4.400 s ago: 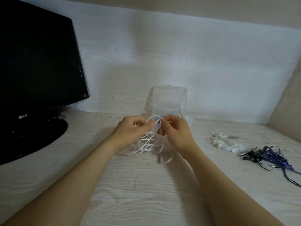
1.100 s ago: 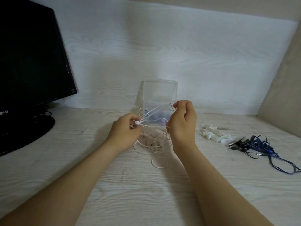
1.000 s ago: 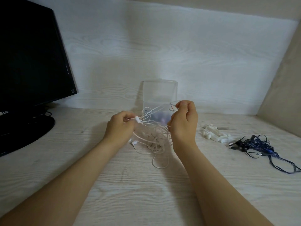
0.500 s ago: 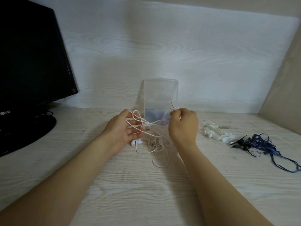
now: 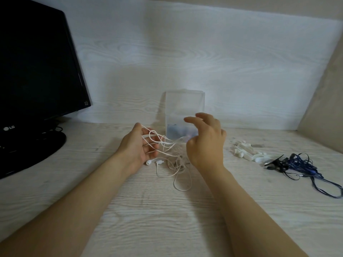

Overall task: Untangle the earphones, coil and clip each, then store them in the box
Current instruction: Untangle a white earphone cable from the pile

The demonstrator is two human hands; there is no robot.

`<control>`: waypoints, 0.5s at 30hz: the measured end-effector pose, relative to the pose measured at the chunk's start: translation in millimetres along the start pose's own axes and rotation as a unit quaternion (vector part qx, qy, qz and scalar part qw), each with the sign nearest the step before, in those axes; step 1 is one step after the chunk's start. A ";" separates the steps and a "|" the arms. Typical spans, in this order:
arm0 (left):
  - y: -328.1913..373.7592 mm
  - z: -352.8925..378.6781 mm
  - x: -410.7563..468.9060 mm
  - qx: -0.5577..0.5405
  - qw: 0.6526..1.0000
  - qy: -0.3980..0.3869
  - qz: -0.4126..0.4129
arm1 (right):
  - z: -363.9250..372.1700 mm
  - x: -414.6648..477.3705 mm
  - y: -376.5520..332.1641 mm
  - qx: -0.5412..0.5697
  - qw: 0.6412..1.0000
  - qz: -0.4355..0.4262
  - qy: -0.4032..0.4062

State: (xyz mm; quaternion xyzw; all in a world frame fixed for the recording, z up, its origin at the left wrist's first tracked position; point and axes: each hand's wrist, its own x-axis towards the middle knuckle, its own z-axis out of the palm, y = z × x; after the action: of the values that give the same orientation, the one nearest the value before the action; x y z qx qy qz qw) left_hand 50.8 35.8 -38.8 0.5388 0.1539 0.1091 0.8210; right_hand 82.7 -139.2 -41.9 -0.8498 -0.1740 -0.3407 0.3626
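The white earphones lie in a slack tangle on the desk. The cord looks thin, light and limp (a hard tug would likely tighten the knots), so a soft pinch just behind an earbud seems the best hold. The upper strands drape over the spread, nearly straight fingers of the left hand, the right hand hovers beside them, loosely fanned and apparently gripping nothing, and beyond stands the clear box.

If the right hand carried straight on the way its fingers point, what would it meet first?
Probably the clear box: the right hand has its open fingers aimed at the box's front wall, though depth is unclear.
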 end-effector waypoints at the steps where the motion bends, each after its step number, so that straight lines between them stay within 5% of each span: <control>1: 0.3 0.3 -0.3 0.002 1.000 -0.001 -0.002 | -0.2 -0.8 -2.6 -0.002 0.999 -0.035 -0.009; 11: 2.1 2.2 -7.1 0.020 0.999 -0.040 -0.008 | 9.5 -5.6 0.0 -0.047 0.985 -0.056 -0.153; 15: 2.5 2.4 -4.4 0.031 0.999 -0.042 0.007 | 10.0 -6.4 -0.2 -0.053 0.989 -0.047 -0.133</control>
State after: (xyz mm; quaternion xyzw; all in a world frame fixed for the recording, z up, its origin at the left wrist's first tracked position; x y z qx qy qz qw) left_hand 47.6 33.2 -35.0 0.5693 0.1189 0.0868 0.8089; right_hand 82.6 -132.0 -51.3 -0.8966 -0.2420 -0.2496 0.2741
